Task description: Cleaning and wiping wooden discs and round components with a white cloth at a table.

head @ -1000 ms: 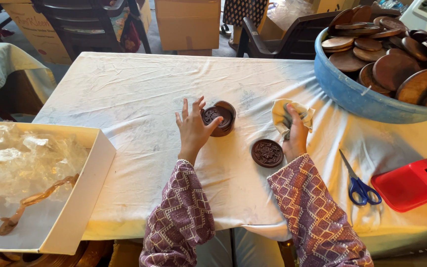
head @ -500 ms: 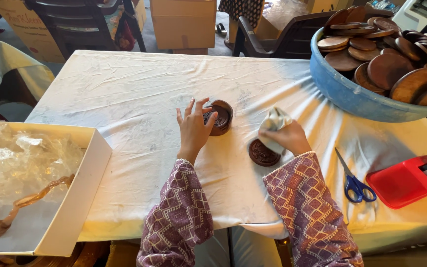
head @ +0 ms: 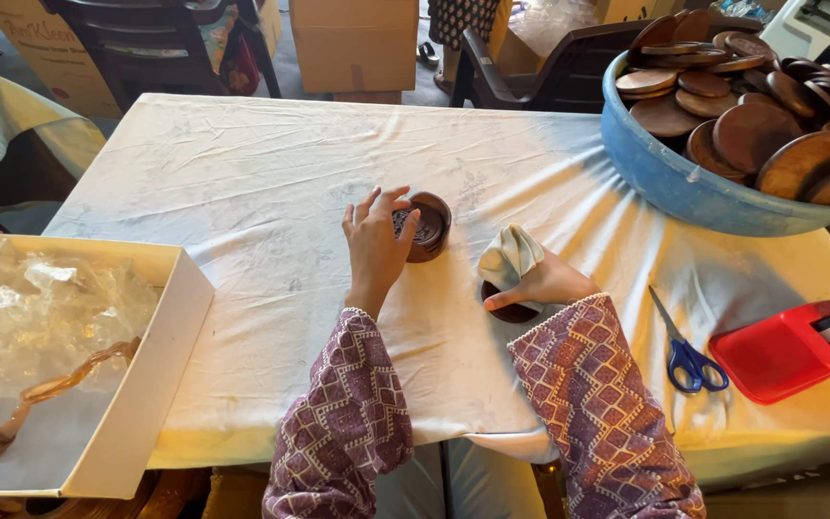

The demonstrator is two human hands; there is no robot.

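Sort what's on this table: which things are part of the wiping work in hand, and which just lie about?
In hand:
- left hand on the round carved box
- right hand pressing the cloth on the dark round lid
- blue tub of wooden lids, likely the supply

Lying about:
- blue-handled scissors
- red tape dispenser
- white box with plastic wrap

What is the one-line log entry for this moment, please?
left hand: on carved wooden disc | right hand: pressing cloth on second disc | scissors: beside
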